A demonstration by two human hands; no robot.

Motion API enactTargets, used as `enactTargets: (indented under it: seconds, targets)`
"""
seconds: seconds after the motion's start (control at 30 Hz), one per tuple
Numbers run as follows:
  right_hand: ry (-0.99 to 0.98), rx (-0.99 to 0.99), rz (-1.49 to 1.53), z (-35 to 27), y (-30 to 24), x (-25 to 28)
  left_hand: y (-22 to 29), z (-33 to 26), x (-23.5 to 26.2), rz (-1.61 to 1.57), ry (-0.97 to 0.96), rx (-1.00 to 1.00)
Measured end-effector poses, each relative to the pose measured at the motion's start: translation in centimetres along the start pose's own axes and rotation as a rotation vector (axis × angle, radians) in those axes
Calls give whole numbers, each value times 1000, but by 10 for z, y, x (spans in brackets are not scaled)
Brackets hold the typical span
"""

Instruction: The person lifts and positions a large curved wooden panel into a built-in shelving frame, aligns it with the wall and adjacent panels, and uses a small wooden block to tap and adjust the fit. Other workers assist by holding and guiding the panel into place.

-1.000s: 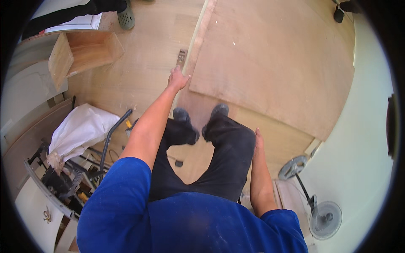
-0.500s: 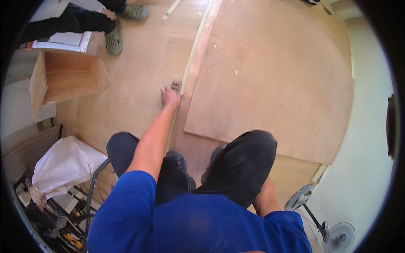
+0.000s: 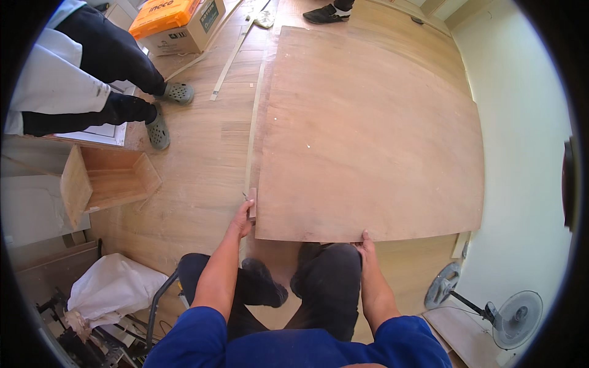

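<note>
A large reddish-brown plywood sheet (image 3: pixel 374 141) lies low over the floor in front of me. My right hand (image 3: pixel 366 243) grips its near edge, thumb on top and fingers underneath. My left hand (image 3: pixel 243 221) is closed around a small wooden block (image 3: pixel 252 201) just outside the sheet's near left corner. A thin pale wood strip (image 3: pixel 254 129) runs along the sheet's left side, beyond the block. My knees are bent close to the near edge.
At left are an open wooden box (image 3: pixel 113 178), a white sack (image 3: pixel 116 288) and a person's clogs (image 3: pixel 158 127). Farther off sit a cardboard box (image 3: pixel 184 34) with an orange case (image 3: pixel 162 17) and another person's shoe (image 3: pixel 326 15). A fan (image 3: pixel 518 319) stands by the right wall.
My right hand has come from beside my right knee onto the sheet's near edge. The sheet now lies closer to the strip at its left. My view has tilted farther ahead.
</note>
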State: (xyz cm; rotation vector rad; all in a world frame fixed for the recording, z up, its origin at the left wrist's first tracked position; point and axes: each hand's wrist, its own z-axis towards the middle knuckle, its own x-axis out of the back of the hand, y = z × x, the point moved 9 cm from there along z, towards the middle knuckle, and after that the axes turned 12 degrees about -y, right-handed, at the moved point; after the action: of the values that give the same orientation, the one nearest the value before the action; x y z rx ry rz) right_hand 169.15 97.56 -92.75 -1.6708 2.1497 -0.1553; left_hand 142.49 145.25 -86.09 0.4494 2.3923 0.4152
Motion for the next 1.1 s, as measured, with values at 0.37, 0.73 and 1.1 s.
enactTargets:
  seconds: [0.37,0.73,1.1]
  targets:
    - [116,94,-31,-179,-67,-80,77,-119,-109,259,-36,90]
    - [141,199,28,-345,-188,-210,229,-205,-245,437,41,174]
    - [252,282,-231,-460,-321,-350,375,-236,-378,350,9,196]
